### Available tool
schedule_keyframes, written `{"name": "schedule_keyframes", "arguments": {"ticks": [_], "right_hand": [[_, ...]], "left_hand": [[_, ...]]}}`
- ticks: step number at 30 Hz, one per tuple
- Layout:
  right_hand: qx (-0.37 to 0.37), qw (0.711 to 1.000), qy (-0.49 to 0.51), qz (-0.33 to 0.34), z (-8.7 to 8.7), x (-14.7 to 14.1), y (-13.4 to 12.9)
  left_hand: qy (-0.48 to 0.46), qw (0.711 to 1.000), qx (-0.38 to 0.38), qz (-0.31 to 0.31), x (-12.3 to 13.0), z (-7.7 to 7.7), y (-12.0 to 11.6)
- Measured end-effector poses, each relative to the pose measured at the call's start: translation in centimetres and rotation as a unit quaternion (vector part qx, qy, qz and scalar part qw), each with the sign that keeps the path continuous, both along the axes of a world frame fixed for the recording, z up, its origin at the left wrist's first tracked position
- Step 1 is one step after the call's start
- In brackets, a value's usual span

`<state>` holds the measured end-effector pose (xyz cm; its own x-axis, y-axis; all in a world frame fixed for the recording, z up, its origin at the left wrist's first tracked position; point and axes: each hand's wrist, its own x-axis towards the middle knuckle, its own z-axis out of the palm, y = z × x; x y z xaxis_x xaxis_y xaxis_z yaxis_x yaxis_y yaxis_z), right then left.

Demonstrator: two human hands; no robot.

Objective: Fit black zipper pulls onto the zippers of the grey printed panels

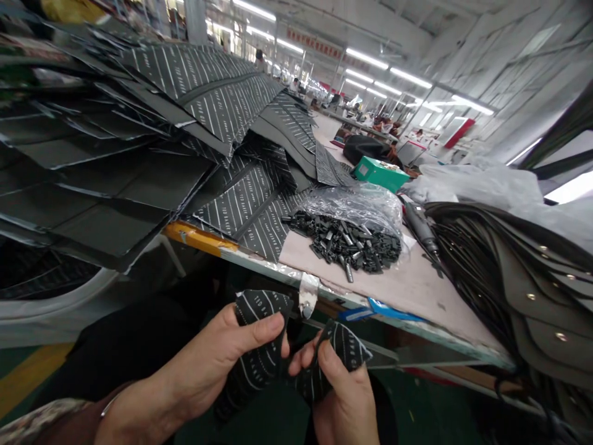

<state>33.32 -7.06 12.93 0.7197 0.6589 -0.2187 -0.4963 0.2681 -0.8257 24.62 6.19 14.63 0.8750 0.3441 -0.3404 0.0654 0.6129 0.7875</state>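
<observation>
My left hand (208, 358) pinches a dark strip of white-patterned fabric or coated material (259, 352) between thumb and fingers, low in the view. My right hand (340, 395) grips a similar dark patterned piece (345, 349) close beside it. The two pieces meet between my hands, and I cannot tell whether they are one folded piece. Both hands are in front of the table's near edge, below its metal-edged rim (319, 296).
Large stacks of dark striped panels lie at the left. A plastic bag spills small black parts (345, 244) onto a beige table covering. A power tool and riveted dark straps lie at the right. Beyond are a green box and distant co-workers.
</observation>
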Motion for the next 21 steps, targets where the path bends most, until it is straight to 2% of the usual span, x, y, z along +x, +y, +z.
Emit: {"name": "schedule_keyframes", "arguments": {"ticks": [3, 7, 14, 21], "right_hand": [[-0.009, 1.0, -0.011, 0.025, 0.1, 0.3, 0.3], [-0.023, 0.998, -0.014, 0.059, -0.1, 0.9, 0.4], [0.003, 0.994, -0.026, 0.108, 0.0, 1.6, 0.8], [0.011, 0.993, -0.015, 0.116, 0.7, 1.5, 1.3]], "left_hand": [[-0.021, 0.999, 0.029, -0.027, 0.3, -0.1, -0.1], [-0.064, 0.996, 0.018, -0.064, 0.8, 0.1, -0.2], [-0.066, 0.996, 0.031, -0.058, 1.3, 0.7, 0.0], [-0.051, 0.996, 0.003, -0.073, 1.5, 0.6, 0.1]]}}
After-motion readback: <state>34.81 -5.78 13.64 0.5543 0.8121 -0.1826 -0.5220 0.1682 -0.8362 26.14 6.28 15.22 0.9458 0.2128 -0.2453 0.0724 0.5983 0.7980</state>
